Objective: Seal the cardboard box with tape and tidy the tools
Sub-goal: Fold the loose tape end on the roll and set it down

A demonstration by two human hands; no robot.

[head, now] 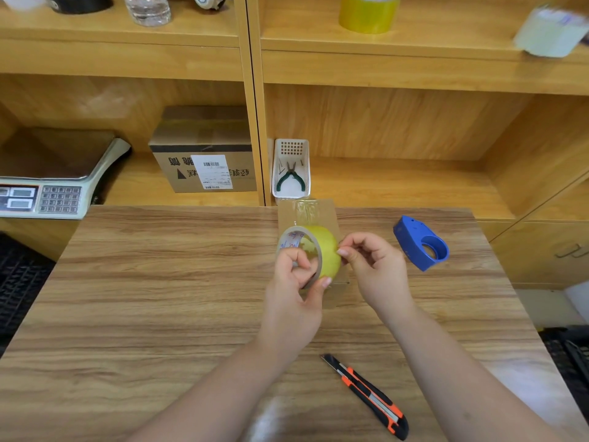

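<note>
A small flat cardboard box (325, 215) lies on the wooden table (159, 282), with a strip of clear tape across its far end. Above the box my left hand (296, 282) grips a yellowish tape roll (328, 250), fingers hooked through its core. My right hand (373, 266) pinches at the roll's right face with thumb and forefinger. A blue tape dispenser (420, 242) lies to the right of the box. An orange and black utility knife (369, 393) rests near the table's front edge.
A white basket (291, 148) holding green-handled pliers (290, 178) stands behind the box. A labelled carton (204, 154) and a weighing scale (47, 186) sit on the lower shelf at left. More tape rolls (368, 12) sit on the upper shelf.
</note>
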